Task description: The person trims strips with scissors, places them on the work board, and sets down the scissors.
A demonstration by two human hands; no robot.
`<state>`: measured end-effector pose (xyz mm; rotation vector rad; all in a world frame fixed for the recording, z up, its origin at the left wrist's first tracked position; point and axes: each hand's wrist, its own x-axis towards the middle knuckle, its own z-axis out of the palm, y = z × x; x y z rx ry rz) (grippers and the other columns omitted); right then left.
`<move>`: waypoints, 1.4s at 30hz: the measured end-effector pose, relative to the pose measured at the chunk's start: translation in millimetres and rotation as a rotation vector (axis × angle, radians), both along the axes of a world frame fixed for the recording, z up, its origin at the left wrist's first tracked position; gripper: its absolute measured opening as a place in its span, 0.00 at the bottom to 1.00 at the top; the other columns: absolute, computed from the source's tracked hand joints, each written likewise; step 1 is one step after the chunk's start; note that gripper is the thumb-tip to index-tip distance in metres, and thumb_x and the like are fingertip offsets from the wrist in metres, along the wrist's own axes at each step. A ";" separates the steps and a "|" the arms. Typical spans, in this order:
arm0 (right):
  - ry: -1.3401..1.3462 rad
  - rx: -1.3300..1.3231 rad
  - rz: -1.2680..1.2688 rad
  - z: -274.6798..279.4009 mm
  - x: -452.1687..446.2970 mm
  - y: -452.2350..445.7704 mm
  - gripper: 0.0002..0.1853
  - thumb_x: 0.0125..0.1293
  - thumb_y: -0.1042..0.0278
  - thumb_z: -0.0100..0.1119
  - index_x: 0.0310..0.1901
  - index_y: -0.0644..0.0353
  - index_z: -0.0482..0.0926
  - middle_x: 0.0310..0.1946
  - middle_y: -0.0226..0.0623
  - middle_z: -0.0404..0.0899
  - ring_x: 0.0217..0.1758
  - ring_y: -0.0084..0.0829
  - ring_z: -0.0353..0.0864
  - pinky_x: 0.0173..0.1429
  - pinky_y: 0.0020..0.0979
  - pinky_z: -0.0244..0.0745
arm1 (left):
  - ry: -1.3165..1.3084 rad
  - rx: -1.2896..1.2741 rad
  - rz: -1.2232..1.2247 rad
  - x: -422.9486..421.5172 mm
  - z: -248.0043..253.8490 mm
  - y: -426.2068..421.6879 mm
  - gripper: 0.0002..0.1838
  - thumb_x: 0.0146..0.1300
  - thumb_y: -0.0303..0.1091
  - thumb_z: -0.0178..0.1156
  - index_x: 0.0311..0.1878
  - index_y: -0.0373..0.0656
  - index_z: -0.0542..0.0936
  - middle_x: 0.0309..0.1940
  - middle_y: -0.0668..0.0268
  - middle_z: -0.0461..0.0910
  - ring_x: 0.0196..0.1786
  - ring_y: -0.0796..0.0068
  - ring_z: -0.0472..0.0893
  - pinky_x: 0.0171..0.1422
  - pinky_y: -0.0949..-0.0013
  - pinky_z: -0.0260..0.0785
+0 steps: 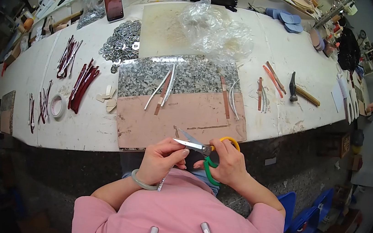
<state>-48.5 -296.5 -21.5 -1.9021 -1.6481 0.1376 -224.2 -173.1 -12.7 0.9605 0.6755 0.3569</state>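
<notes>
Near the table's front edge, my right hand [228, 163] grips scissors [197, 147] with one yellow and one green handle. The blades are parted and point left, reaching my left hand [161, 160]. Pinched in the fingers of my left hand is a thin glittery strip [164, 180], which hangs down beside the bangle on the wrist. Just beyond both hands lies a brown board [172, 124] on a speckled stone slab [145, 77]. White and brown strips [165, 89] rest across the board and slab, with a second group [226, 98] at the right.
At the left are dark red strips [82, 86] and a tape roll [57, 106]. Metal rings [124, 40] lie near a phone [113, 3]. Clear plastic [214, 30] sits behind the slab. A hammer [306, 94] lies at the right. Blue stools [306, 217] stand below right.
</notes>
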 end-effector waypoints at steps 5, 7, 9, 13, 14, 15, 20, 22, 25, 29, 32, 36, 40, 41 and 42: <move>-0.003 0.003 0.000 -0.8 -0.2 -1.9 0.34 0.43 0.44 0.75 0.43 0.63 0.74 0.27 0.38 0.71 0.26 0.37 0.77 0.27 0.31 0.72 | -0.010 0.021 0.005 1.7 -2.0 -1.0 0.08 0.63 0.24 0.60 0.42 0.28 0.81 0.39 0.64 0.75 0.33 0.79 0.80 0.38 0.77 0.79; -0.002 0.011 -0.001 -1.2 -0.5 -2.3 0.34 0.43 0.44 0.75 0.43 0.63 0.74 0.27 0.38 0.71 0.25 0.36 0.77 0.27 0.31 0.71 | -0.012 0.021 0.012 2.1 -3.3 -1.5 0.08 0.63 0.23 0.60 0.41 0.28 0.81 0.39 0.64 0.75 0.32 0.80 0.79 0.36 0.78 0.78; 0.002 0.014 -0.005 -1.3 -1.2 -2.8 0.34 0.43 0.44 0.75 0.42 0.63 0.74 0.27 0.38 0.71 0.25 0.36 0.77 0.26 0.30 0.71 | -0.011 0.041 0.008 1.7 -5.5 -1.3 0.08 0.63 0.23 0.60 0.41 0.28 0.81 0.39 0.64 0.75 0.30 0.81 0.78 0.33 0.79 0.75; 0.011 0.020 -0.011 -5.9 -2.9 -6.7 0.34 0.44 0.45 0.75 0.43 0.64 0.73 0.27 0.39 0.72 0.24 0.37 0.77 0.26 0.31 0.72 | -0.004 0.082 -0.011 0.2 -7.6 1.0 0.07 0.63 0.23 0.60 0.41 0.29 0.81 0.38 0.65 0.76 0.27 0.84 0.75 0.27 0.81 0.68; 0.020 0.027 -0.009 -8.4 -3.2 -8.3 0.34 0.44 0.46 0.75 0.43 0.64 0.73 0.28 0.39 0.73 0.24 0.37 0.77 0.26 0.31 0.72 | -0.002 0.083 -0.013 0.3 -7.2 1.2 0.07 0.63 0.23 0.60 0.41 0.29 0.81 0.37 0.65 0.76 0.27 0.85 0.74 0.25 0.81 0.66; 0.028 0.033 -0.007 -9.8 -3.6 -10.1 0.34 0.45 0.46 0.75 0.43 0.65 0.73 0.28 0.39 0.73 0.24 0.37 0.77 0.26 0.31 0.72 | 0.009 0.098 -0.023 0.6 -6.5 1.2 0.07 0.63 0.23 0.60 0.42 0.29 0.82 0.37 0.66 0.76 0.26 0.86 0.73 0.25 0.82 0.64; 0.443 -0.219 -0.038 1.0 -9.2 -29.4 0.29 0.52 0.49 0.72 0.45 0.64 0.73 0.23 0.39 0.72 0.23 0.35 0.76 0.27 0.30 0.71 | 0.043 0.219 -0.097 6.9 -6.8 1.3 0.09 0.62 0.23 0.61 0.44 0.32 0.83 0.33 0.69 0.76 0.23 0.88 0.70 0.23 0.82 0.58; 0.623 -0.333 -0.048 9.1 -10.4 -36.6 0.26 0.57 0.51 0.69 0.47 0.62 0.72 0.20 0.37 0.70 0.21 0.31 0.73 0.28 0.30 0.69 | 0.051 0.214 -0.129 10.5 -4.7 1.1 0.09 0.62 0.24 0.61 0.45 0.33 0.83 0.32 0.71 0.76 0.22 0.88 0.69 0.22 0.82 0.58; 0.705 -0.296 -0.066 3.2 -13.1 -46.8 0.24 0.61 0.51 0.66 0.47 0.64 0.73 0.20 0.37 0.69 0.21 0.26 0.71 0.29 0.29 0.70 | 0.080 0.127 -0.181 16.0 0.9 1.9 0.10 0.63 0.25 0.61 0.46 0.33 0.83 0.30 0.71 0.76 0.21 0.88 0.68 0.22 0.82 0.57; 1.071 -0.284 -0.065 0.2 -13.3 -52.4 0.27 0.67 0.46 0.56 0.47 0.68 0.73 0.16 0.27 0.66 0.16 0.17 0.64 0.22 0.20 0.61 | 0.110 -0.068 -0.216 19.9 2.9 6.4 0.11 0.63 0.27 0.61 0.47 0.34 0.83 0.25 0.71 0.76 0.21 0.89 0.68 0.21 0.81 0.57; 1.357 -0.260 -0.204 -0.4 -9.3 -57.9 0.28 0.68 0.43 0.53 0.44 0.69 0.72 0.14 0.26 0.67 0.11 0.13 0.61 0.15 0.18 0.54 | 0.106 -0.166 -0.194 15.0 -1.4 11.0 0.11 0.63 0.27 0.62 0.47 0.35 0.83 0.24 0.72 0.75 0.20 0.89 0.68 0.21 0.81 0.58; 1.316 -0.172 -0.272 6.1 -5.5 -60.5 0.13 0.68 0.64 0.60 0.47 0.64 0.75 0.20 0.23 0.70 0.19 0.11 0.64 0.21 0.18 0.60 | 0.127 -0.208 -0.201 13.1 1.2 14.3 0.12 0.63 0.28 0.62 0.48 0.35 0.82 0.24 0.73 0.75 0.21 0.89 0.68 0.21 0.82 0.58; 1.340 0.032 -0.201 3.5 -14.7 -35.1 0.19 0.64 0.71 0.63 0.55 0.62 0.69 0.31 0.28 0.76 0.29 0.14 0.72 0.32 0.19 0.71 | 0.127 -0.144 -0.350 20.5 8.1 7.7 0.13 0.61 0.25 0.63 0.49 0.35 0.79 0.28 0.70 0.78 0.24 0.88 0.72 0.23 0.83 0.60; 1.301 0.029 -0.184 3.3 -16.3 -30.2 0.20 0.63 0.73 0.63 0.55 0.62 0.69 0.31 0.31 0.76 0.28 0.16 0.73 0.30 0.19 0.71 | 0.130 -0.133 -0.385 22.1 11.1 6.6 0.13 0.60 0.24 0.64 0.49 0.35 0.78 0.30 0.69 0.79 0.25 0.87 0.73 0.23 0.84 0.61; 1.264 0.027 -0.163 3.0 -18.1 -24.9 0.20 0.62 0.75 0.62 0.55 0.62 0.68 0.32 0.33 0.76 0.27 0.18 0.73 0.29 0.19 0.71 | 0.107 -0.161 -0.410 20.7 7.8 6.8 0.16 0.58 0.21 0.64 0.50 0.37 0.75 0.37 0.65 0.81 0.29 0.85 0.76 0.28 0.84 0.67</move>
